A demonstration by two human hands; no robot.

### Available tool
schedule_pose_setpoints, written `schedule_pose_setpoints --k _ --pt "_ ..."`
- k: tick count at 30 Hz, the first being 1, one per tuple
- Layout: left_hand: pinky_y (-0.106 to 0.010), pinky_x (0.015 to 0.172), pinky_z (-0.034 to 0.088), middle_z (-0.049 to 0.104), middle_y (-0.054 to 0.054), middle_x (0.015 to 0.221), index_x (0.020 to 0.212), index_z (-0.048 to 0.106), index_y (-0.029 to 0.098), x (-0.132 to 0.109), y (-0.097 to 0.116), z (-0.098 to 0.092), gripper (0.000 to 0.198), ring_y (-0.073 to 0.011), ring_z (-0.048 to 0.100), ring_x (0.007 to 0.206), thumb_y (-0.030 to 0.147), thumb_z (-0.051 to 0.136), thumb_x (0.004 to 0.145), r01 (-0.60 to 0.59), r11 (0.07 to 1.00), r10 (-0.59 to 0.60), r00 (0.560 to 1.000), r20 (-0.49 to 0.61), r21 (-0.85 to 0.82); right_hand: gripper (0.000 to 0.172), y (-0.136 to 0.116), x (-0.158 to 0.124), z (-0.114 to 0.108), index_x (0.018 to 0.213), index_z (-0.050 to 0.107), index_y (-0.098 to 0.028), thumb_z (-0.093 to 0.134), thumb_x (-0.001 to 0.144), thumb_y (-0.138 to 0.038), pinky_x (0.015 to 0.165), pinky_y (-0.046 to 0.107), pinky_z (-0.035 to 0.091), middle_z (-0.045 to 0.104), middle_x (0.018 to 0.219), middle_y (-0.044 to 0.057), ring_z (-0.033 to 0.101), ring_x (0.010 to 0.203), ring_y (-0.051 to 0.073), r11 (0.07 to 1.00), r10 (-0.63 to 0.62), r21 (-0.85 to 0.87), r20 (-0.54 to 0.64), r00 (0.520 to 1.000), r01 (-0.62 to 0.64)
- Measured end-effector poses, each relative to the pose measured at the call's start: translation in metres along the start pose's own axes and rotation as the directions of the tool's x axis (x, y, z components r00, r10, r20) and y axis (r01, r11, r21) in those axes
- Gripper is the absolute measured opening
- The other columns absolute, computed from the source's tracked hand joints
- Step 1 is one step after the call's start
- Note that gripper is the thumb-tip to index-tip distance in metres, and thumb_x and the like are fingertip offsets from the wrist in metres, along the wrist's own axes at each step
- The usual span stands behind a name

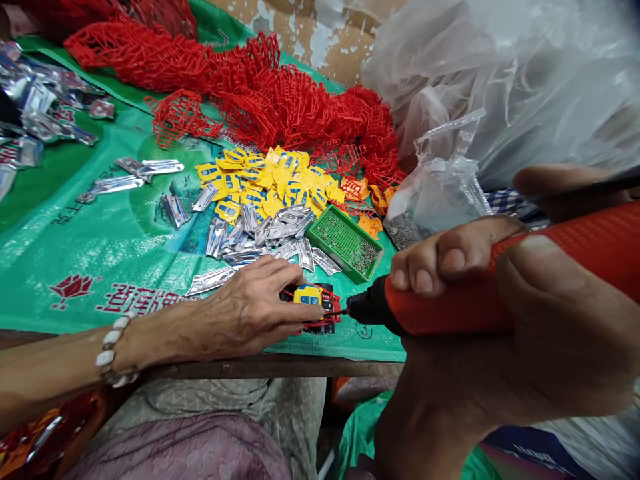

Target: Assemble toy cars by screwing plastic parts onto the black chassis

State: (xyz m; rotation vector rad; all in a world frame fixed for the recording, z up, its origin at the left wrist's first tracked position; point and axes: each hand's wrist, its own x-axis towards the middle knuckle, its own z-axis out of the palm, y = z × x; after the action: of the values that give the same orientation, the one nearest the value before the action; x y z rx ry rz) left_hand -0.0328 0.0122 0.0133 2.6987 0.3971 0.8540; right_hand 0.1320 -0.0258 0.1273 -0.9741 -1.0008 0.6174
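My left hand [250, 307] wraps round a small toy car [309, 295] with a yellow hood, red frame and black wheels, pressing it on the green sheet near the table's front edge. In my right hand [480, 320] is a red electric screwdriver [450, 303] with a black nose, lying nearly level. Its thin bit points left and reaches the red frame at the car's right end. Whether a screw sits at the tip is too small to tell. Just behind the car stands a green basket [327, 247] holding many tiny screws [364, 255].
Silver printed parts [280, 230] and yellow hood pieces [280, 177] lie heaped behind my left hand. A long pile of red plastic frames [300, 107] runs across the back. Clear plastic bags [445, 187] stand at right; more silver parts [40, 100] lie far left.
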Motion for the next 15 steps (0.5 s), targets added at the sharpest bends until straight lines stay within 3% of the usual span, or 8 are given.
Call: schedule_pose_setpoints --k 4,11,15 --pt "-0.037 0.079 0.046 0.058 -0.009 0.097 0.122 0.064 0.025 -0.0017 -0.0005 -0.0006 0.027 -0.0236 0.055 0.086 0.021 0.053 0.099 -0.019 0.999 0.018 1.0 0.024 0.046 0.027 -0.0008 -0.0007 -0.0008 0.076 0.061 -0.024 0.06 0.092 -0.045 0.04 0.025 0.042 0.054 0.053 -0.006 0.049 0.043 0.008 1.0 -0.014 -0.003 0.039 0.999 0.014" --pt "-0.034 0.077 0.045 0.057 -0.007 0.095 0.115 0.066 0.025 -0.0034 -0.0013 0.0011 0.022 -0.0218 0.054 0.084 0.02 0.053 0.098 -0.024 0.999 0.025 1.0 -0.019 0.035 0.034 -0.0061 0.0035 0.0043 0.066 0.062 -0.026 0.06 0.093 -0.046 0.037 0.025 0.041 0.046 0.045 -0.007 0.044 0.036 0.007 0.995 -0.011 -0.101 -0.038 0.999 0.007" --pt "-0.034 0.077 0.047 0.059 -0.008 0.095 0.112 0.068 0.024 -0.0026 -0.001 0.0017 0.021 -0.0218 0.055 0.084 0.022 0.053 0.099 -0.012 1.0 0.013 0.999 -0.043 0.014 0.033 -0.004 0.003 0.0037 0.069 0.066 -0.028 0.058 0.093 -0.049 0.037 0.027 0.04 0.049 0.048 -0.006 0.046 0.038 0.008 0.997 -0.022 -0.072 -0.028 0.999 0.02"
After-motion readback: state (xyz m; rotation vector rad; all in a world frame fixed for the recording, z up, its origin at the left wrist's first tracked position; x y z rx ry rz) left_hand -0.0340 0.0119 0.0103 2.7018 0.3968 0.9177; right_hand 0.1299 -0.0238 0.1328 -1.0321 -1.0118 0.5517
